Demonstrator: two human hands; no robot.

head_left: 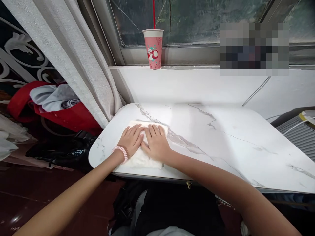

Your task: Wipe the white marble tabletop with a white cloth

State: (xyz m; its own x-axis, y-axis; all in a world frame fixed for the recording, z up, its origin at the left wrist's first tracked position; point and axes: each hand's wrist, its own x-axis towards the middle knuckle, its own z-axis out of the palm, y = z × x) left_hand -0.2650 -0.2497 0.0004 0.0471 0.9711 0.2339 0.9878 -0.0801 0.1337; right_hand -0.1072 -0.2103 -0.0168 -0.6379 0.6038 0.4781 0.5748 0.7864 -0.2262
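Both grips lie flat and unclenched, left hand (pixel 131 140) and right hand (pixel 155 143) side by side, palms pressing a folded white cloth (pixel 142 159) at the tabletop's (pixel 233 144) near left corner. Even, outward pressure would probably flatten it best without bunching the edges.

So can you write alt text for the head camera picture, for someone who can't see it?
Two bare hands, left hand and right hand, press flat side by side on a folded white cloth at the near left corner of a white marble-patterned table. A pink paper cup with a red straw stands on the windowsill behind.
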